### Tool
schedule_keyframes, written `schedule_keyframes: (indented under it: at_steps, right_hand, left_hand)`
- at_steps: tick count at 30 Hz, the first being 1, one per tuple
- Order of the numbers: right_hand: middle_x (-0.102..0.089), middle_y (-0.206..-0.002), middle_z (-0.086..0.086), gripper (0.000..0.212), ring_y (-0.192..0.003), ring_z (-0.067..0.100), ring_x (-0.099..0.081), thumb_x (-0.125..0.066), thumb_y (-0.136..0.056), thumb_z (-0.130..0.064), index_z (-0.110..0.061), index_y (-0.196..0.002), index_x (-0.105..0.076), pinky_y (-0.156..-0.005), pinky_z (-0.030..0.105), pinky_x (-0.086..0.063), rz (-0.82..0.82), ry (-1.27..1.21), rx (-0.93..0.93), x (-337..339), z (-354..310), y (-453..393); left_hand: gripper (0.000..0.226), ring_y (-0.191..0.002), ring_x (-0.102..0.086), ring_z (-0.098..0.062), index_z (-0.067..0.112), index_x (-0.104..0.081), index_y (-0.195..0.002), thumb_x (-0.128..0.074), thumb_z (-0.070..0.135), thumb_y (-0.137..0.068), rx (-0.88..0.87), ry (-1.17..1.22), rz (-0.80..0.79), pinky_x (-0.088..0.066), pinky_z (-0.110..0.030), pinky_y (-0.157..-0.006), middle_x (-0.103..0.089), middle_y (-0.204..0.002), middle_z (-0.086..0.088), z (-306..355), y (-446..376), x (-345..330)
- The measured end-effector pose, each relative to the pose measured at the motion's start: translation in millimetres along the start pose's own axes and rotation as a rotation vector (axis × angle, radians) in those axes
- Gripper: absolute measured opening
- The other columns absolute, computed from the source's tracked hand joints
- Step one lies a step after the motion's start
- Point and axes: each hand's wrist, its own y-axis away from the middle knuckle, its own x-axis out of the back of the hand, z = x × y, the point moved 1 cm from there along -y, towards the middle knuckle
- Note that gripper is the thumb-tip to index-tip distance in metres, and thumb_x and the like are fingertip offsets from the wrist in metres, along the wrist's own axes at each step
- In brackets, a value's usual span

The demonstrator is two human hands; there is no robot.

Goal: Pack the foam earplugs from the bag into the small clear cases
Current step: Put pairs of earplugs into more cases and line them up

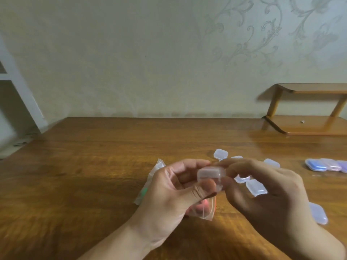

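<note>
Above the wooden table point(93, 175), both hands hold one small clear case point(210, 174). My left hand point(174, 192) grips it with thumb and curled fingers from the left. My right hand point(262, 186) pinches its right side with its fingertips. Whether the case holds an earplug is hidden. A clear plastic bag point(202, 209) with coloured foam earplugs lies under my left hand, mostly covered. Several empty clear cases point(256, 187) lie on the table behind and right of my hands, one of them at the far side point(221, 153).
Three cases with bluish and pinkish contents point(326, 165) sit in a row at the right edge. Another clear case point(318, 212) lies right of my right wrist. A low wooden shelf point(308, 124) stands at the back right against the wall.
</note>
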Motion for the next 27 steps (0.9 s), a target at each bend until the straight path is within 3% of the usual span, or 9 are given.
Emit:
schedule_keyframes:
  at_steps: [3,6,9,12,16,18,22,25,27]
  right_hand:
    - [-0.071,-0.096,-0.022,0.024,-0.088,0.002,-0.068,-0.061,-0.085,-0.039,-0.027,-0.104,-0.071,-0.063,0.021,-0.051,-0.067,-0.113,-0.118,0,2,0]
    - [-0.068,-0.117,-0.018,0.031,-0.106,0.008,-0.065,-0.06,-0.087,-0.041,-0.029,-0.115,-0.066,-0.069,0.019,-0.053,-0.098,-0.254,-0.2,1,5,-1]
    - [-0.063,-0.12,-0.02,0.01,-0.109,0.006,-0.062,-0.063,-0.086,-0.041,-0.035,-0.093,-0.068,-0.072,0.015,-0.051,-0.081,-0.188,-0.294,5,15,-4]
    - [-0.053,-0.128,-0.027,0.008,-0.122,0.004,-0.049,-0.063,-0.079,-0.046,-0.041,-0.074,-0.067,-0.091,0.031,-0.048,-0.316,0.098,-0.325,-1,35,1]
    - [-0.025,-0.147,-0.029,0.028,-0.145,0.004,-0.011,-0.047,-0.08,-0.06,-0.05,-0.091,-0.07,-0.107,0.028,-0.024,-0.612,0.164,-0.225,-19,48,14]
    - [-0.008,-0.15,-0.032,0.034,-0.144,-0.002,0.005,-0.039,-0.08,-0.056,-0.043,-0.088,-0.069,-0.111,0.03,-0.02,-0.677,0.159,-0.196,-29,50,18]
    - [-0.004,-0.156,-0.027,0.025,-0.146,0.004,0.003,-0.042,-0.08,-0.035,-0.026,-0.059,-0.05,-0.111,0.042,-0.026,-0.643,0.142,-0.127,-48,52,14]
    - [0.004,-0.158,-0.021,0.022,-0.147,0.006,0.009,-0.023,-0.072,-0.033,-0.029,-0.053,-0.031,-0.115,0.044,-0.023,-0.757,0.157,-0.161,-57,44,4]
    - [0.014,-0.155,-0.022,0.026,-0.147,0.01,0.015,-0.018,-0.068,-0.035,-0.027,-0.061,-0.041,-0.118,0.047,-0.02,-0.845,0.204,-0.178,-62,39,-2]
  left_hand:
    - [0.039,-0.097,-0.071,-0.026,0.019,-0.069,-0.118,-0.077,0.014,-0.08,-0.008,-0.17,-0.135,-0.058,-0.035,-0.078,-0.074,-0.104,-0.011,3,0,-1]
    - [0.035,-0.1,-0.069,-0.033,0.017,-0.071,-0.116,-0.074,0.015,-0.081,0.047,-0.082,-0.109,-0.058,-0.035,-0.08,-0.073,-0.106,-0.016,13,-3,10]
    - [0.029,-0.087,-0.07,-0.02,0.011,-0.073,-0.109,-0.069,0.013,-0.081,0.099,0.11,0.104,-0.056,-0.027,-0.07,-0.072,-0.096,-0.011,27,-14,41]
    - [0.017,-0.073,-0.063,-0.017,0.005,-0.068,-0.103,-0.057,0.012,-0.092,0.174,0.156,0.35,-0.052,-0.029,-0.067,-0.066,-0.087,-0.01,29,-24,72]
    - [0.014,-0.074,-0.057,-0.02,0.01,-0.064,-0.093,-0.052,0.013,-0.099,0.275,-0.148,0.525,-0.044,-0.033,-0.068,-0.058,-0.085,-0.01,20,-29,98]
    - [0.011,-0.083,-0.059,-0.022,0.01,-0.065,-0.098,-0.054,0.012,-0.097,0.32,-0.229,0.498,-0.046,-0.036,-0.073,-0.059,-0.093,-0.011,18,-29,103]
    - [0.019,-0.107,-0.064,-0.024,0.01,-0.064,-0.107,-0.066,0.01,-0.088,0.41,-0.371,0.367,-0.053,-0.04,-0.096,-0.064,-0.114,-0.013,16,-27,104]
    - [0.028,-0.105,-0.068,-0.022,0.011,-0.064,-0.108,-0.074,0.005,-0.082,0.433,-0.325,0.333,-0.057,-0.041,-0.092,-0.066,-0.116,-0.011,16,-26,104]
    - [0.032,-0.102,-0.07,-0.023,0.01,-0.063,-0.11,-0.074,0.001,-0.082,0.441,-0.264,0.306,-0.059,-0.04,-0.088,-0.065,-0.117,-0.01,15,-26,102]
